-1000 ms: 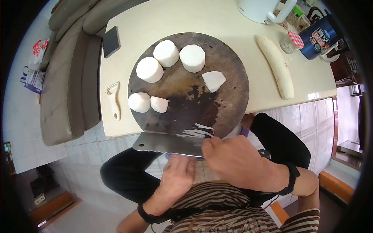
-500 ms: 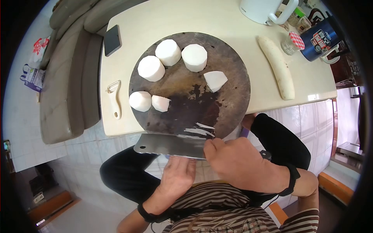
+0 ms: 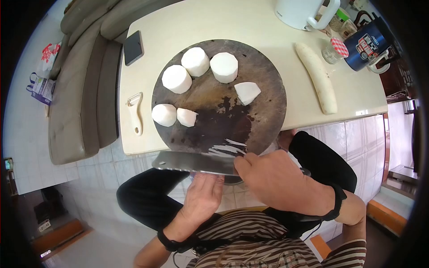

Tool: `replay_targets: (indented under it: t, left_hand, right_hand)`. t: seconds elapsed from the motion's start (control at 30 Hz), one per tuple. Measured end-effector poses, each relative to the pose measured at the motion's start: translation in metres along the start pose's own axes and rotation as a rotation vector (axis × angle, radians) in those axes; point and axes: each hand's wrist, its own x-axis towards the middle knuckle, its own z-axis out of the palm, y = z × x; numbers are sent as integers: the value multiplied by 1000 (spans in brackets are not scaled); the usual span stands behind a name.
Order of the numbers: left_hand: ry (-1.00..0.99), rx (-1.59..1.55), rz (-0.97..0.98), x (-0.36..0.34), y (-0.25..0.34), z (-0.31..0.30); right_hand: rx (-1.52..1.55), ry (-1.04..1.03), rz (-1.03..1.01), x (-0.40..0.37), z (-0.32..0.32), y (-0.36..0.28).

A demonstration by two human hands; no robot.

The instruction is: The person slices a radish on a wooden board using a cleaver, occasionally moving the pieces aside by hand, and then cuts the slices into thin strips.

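My right hand (image 3: 281,181) is wrapped around the handle of a cleaver (image 3: 192,163), whose wide blade points left across the near edge of the round chopping board (image 3: 268,111). Just below the blade is my left hand (image 3: 203,194), its fingers pressed together; the blade hides the fingertips and anything between them. Thin white strips (image 3: 223,149) lie on the board beyond the blade. Farther back stand thick white radish rounds (image 3: 195,61), with a smaller cut chunk (image 3: 186,117) at the left and an angular white piece (image 3: 248,92) at the right.
A whole white radish (image 3: 316,78) lies right of the board. Behind it stand a jar with a checked lid (image 3: 335,50), a blue tumbler (image 3: 366,44) and a white kettle (image 3: 299,12). Left are a peeler (image 3: 134,114) and a phone (image 3: 133,48). My knees flank the table's near edge.
The cleaver has risen slightly and its blade has tilted, with both hands moving a little up with it. More of the white strips show beyond the blade.
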Motion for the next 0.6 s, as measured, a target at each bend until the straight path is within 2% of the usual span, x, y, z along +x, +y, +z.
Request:
replay_targets:
  t: [0.23, 0.4, 0.47, 0.6]
  left_hand:
    - [-50, -74, -72, -8, 0, 3]
    - [-48, -68, -76, 5, 7, -7]
    - [-53, 31, -11, 9, 8, -12]
    - [-68, -19, -88, 2, 10, -7]
  right_hand:
    - [-7, -90, 11, 3, 3, 0]
    - [-13, -27, -6, 11, 13, 2]
    - [-2, -20, -11, 7, 10, 5]
    - [29, -13, -1, 2, 4, 3]
